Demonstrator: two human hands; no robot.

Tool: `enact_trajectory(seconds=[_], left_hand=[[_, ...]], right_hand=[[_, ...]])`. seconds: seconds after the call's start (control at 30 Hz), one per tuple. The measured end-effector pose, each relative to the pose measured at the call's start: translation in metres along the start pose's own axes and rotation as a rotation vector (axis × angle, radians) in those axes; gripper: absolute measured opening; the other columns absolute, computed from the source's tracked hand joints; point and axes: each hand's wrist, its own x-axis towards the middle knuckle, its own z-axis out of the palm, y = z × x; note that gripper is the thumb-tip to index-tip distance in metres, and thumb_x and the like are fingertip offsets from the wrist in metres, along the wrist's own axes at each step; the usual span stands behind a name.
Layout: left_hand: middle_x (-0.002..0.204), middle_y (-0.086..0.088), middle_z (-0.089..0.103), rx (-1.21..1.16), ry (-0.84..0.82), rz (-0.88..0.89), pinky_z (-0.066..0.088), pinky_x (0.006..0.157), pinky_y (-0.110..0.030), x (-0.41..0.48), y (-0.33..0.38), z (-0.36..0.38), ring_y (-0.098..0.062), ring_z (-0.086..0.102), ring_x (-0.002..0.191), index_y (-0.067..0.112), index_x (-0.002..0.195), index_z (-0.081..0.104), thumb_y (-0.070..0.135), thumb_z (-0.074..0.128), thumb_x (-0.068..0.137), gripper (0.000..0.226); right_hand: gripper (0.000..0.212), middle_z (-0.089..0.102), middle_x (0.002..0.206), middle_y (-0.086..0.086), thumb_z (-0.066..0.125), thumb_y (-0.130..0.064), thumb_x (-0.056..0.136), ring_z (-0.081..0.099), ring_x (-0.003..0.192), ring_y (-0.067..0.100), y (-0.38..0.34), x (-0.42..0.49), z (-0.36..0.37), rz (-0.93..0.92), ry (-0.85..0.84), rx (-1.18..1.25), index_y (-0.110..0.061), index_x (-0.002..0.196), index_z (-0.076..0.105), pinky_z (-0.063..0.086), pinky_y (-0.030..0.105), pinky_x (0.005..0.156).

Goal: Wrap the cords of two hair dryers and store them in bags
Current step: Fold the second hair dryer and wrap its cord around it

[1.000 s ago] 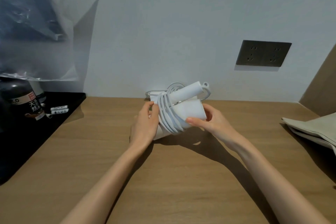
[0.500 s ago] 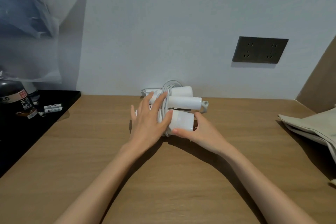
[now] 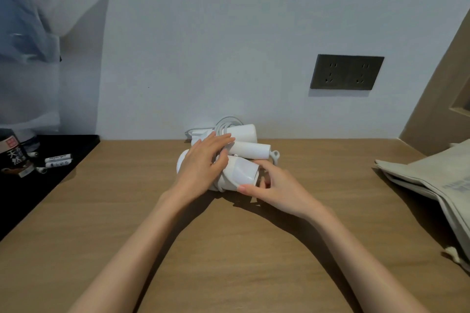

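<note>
Pressing down on the near hair dryer (image 3: 240, 173), the left hand (image 3: 201, 168) lies flat across its white body, fingers straight and pointing toward two o'clock, their tips reaching the folded handle (image 3: 251, 150). The right hand (image 3: 277, 190) comes in from four o'clock and grips the dryer's nozzle end, thumb along the lower edge and fingers curled at the mouth. The two hands are close together with only the dryer between them.

The dryer lies on its side on the wooden desk (image 3: 229, 249), at twelve o'clock from the desk's middle, nozzle toward three o'clock. Its white cord (image 3: 218, 184) is wound in several turns round the body, partly under the left palm. The handle's hanging loop (image 3: 276, 155) sticks out at the three o'clock end.

Just behind it, at twelve o'clock and against the wall (image 3: 229, 33), lies the second hair dryer (image 3: 244, 131), also white, with its own cord looped above it; whether the two dryers touch cannot be told.

Folded canvas bags (image 3: 432, 173) lie at three o'clock on the desk edge, well apart from the dryers. A dark double socket panel (image 3: 347, 71) sits on the wall at one o'clock. At nine o'clock a black tray (image 3: 38, 185) carries a dark bottle (image 3: 14, 152) and small white tubes (image 3: 58, 161), and clear plastic sheeting (image 3: 25, 58) hangs at ten o'clock.
</note>
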Motion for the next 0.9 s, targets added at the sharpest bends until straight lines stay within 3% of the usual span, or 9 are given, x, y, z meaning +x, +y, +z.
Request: enact_trajectory(seconds=[0.17,0.27,0.37,0.47,0.57,0.67,0.8,0.9], left_hand=[[0.135,0.006,0.055,-0.021,-0.014,0.130,-0.003,0.117,-0.019,-0.003,0.001,0.005,-0.004,0.024,0.139,0.016,0.122,0.061,-0.005,0.043,0.092,0.041],[0.127,0.000,0.062,-0.040,-0.025,0.207,0.012,0.120,-0.030,-0.004,0.003,0.009,-0.016,0.040,0.135,0.015,0.113,0.066,-0.011,0.050,0.086,0.041],[0.119,0.004,0.065,-0.060,0.004,0.270,0.024,0.117,-0.033,-0.007,0.004,0.011,-0.013,0.056,0.120,0.012,0.103,0.068,-0.012,0.050,0.082,0.036],[0.115,0.017,0.064,-0.085,0.015,0.247,0.027,0.115,-0.025,-0.012,0.009,0.009,0.000,0.055,0.113,0.021,0.100,0.066,0.002,0.043,0.087,0.033],[0.104,0.021,0.066,0.028,-0.030,0.280,0.018,0.115,-0.017,-0.018,0.018,0.010,0.006,0.053,0.104,0.025,0.091,0.064,0.024,0.036,0.090,0.028],[0.097,0.017,0.069,0.048,-0.024,0.261,0.018,0.113,-0.017,-0.018,0.024,0.012,0.004,0.055,0.095,0.028,0.080,0.060,0.043,0.044,0.090,0.023],[0.091,0.017,0.070,0.037,-0.020,0.251,0.019,0.111,-0.013,-0.016,0.026,0.013,0.010,0.054,0.085,0.044,0.069,0.047,0.053,0.051,0.087,0.020],[0.090,0.018,0.070,0.032,-0.021,0.223,0.016,0.110,-0.009,-0.017,0.022,0.010,0.005,0.056,0.086,0.034,0.068,0.054,0.057,0.048,0.085,0.030]], right_hand=[[0.074,0.062,0.087,-0.012,0.068,-0.070,0.066,0.054,0.069,0.004,0.005,0.000,-0.010,0.015,-0.006,-0.238,-0.029,0.125,0.045,0.043,0.023,0.060],[0.067,0.053,0.070,-0.014,0.075,-0.064,0.064,0.048,0.065,0.004,0.006,-0.004,-0.023,0.003,0.034,-0.356,-0.030,0.112,0.042,0.036,0.024,0.057],[0.056,0.055,0.059,-0.005,0.083,-0.044,0.066,0.051,0.056,0.010,0.008,-0.006,-0.036,-0.044,0.093,-0.151,-0.025,0.098,0.042,0.040,0.032,0.055],[0.049,0.058,0.062,-0.005,0.085,-0.027,0.068,0.053,0.057,0.006,0.006,-0.006,-0.041,-0.050,0.110,0.066,-0.019,0.097,0.046,0.042,0.024,0.058],[0.051,0.056,0.077,0.003,0.084,-0.023,0.070,0.051,0.063,0.008,0.009,-0.005,-0.039,-0.028,0.120,0.144,-0.013,0.100,0.045,0.040,0.016,0.055],[0.056,0.050,0.097,0.001,0.084,-0.029,0.070,0.043,0.071,0.008,0.015,-0.003,-0.036,0.047,0.173,0.043,-0.017,0.101,0.040,0.038,0.018,0.059],[0.057,0.048,0.101,0.001,0.085,-0.024,0.069,0.041,0.077,0.011,0.017,-0.002,-0.035,0.071,0.174,0.073,-0.026,0.096,0.035,0.041,0.022,0.064],[0.059,0.049,0.110,0.001,0.084,-0.021,0.071,0.048,0.085,0.011,0.019,-0.002,-0.040,0.112,0.176,0.080,-0.024,0.107,0.037,0.044,0.021,0.068]])
